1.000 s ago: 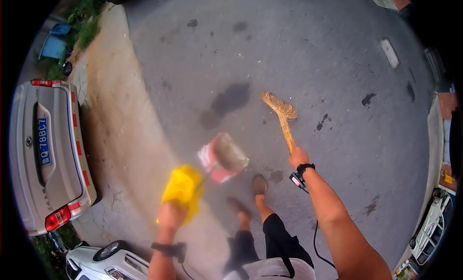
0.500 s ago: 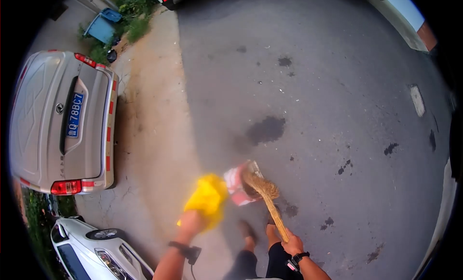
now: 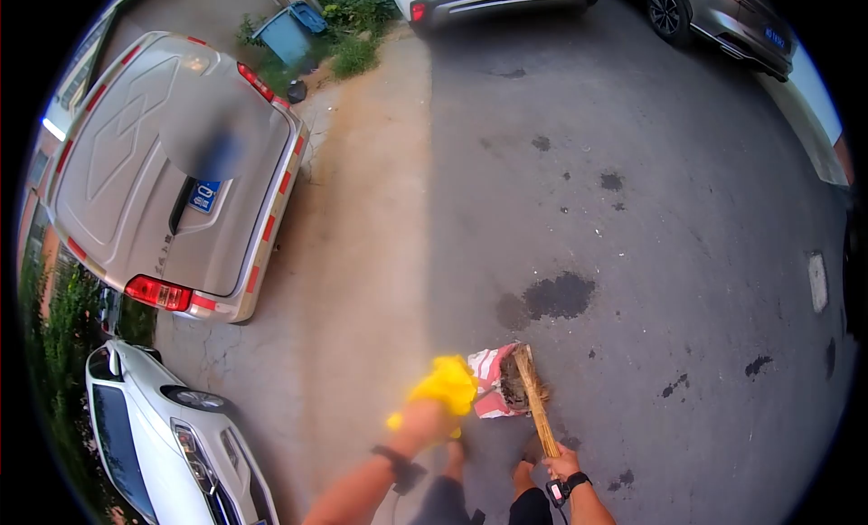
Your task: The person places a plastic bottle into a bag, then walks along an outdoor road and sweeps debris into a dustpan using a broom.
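Observation:
My left hand, smeared by motion, is closed on a bright yellow crumpled thing, a cloth or a bag; I cannot tell which. Just right of it is a red-and-white dustpan-like scoop, with dark brown matter in its opening. Whether the left hand also grips a handle of the scoop is hidden. My right hand is wrapped round the pale handle of a short straw broom. The broom head lies at the scoop's right side, partly hidden by the handle.
A silver van and a white car stand on the left. Another white car and a dark car are ahead. A blue bin stands near plants. Dark wet patches mark the grey asphalt.
The view has turned, so the vehicles sit further right and lower. The broom handle now stands more upright across the scoop's opening. Both hands keep hold of their things.

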### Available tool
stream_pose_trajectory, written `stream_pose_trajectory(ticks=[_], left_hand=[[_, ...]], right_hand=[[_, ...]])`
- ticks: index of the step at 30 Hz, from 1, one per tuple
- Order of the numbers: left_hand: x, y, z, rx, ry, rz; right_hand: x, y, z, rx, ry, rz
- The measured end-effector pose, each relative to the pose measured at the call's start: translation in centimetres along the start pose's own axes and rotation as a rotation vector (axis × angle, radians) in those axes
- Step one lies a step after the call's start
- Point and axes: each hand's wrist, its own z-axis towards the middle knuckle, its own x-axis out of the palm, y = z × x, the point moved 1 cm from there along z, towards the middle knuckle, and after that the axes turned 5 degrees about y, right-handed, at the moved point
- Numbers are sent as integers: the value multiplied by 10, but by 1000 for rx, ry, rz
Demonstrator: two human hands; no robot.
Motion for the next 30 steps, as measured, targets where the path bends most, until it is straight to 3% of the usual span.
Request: stream_pose_trajectory(ticks=[3, 7, 9, 13, 16, 19, 23, 30], left_hand=[[14, 17, 3, -12, 22, -11], [17, 44, -10, 48, -28, -61], [15, 62, -23, 78, -93, -92], [23, 129, -51, 58, -60, -234], [8, 186, -84, -1, -126, -382], [8, 248, -109, -151, 16, -484], [19, 310, -153, -294, -111, -625], [57, 389, -188, -581, -279, -754]], right_hand=[[42, 31, -49, 30, 21, 89], [85, 39, -95, -45, -117, -6], [107, 62, -136, -189, 19, 238], [120, 64, -158, -20, -122, 102], [121, 55, -151, 154, -189, 118], [141, 80, -152, 141, -250, 56], [145, 105, -105, 148, -157, 47], [192, 186, -36, 94, -117, -279]])
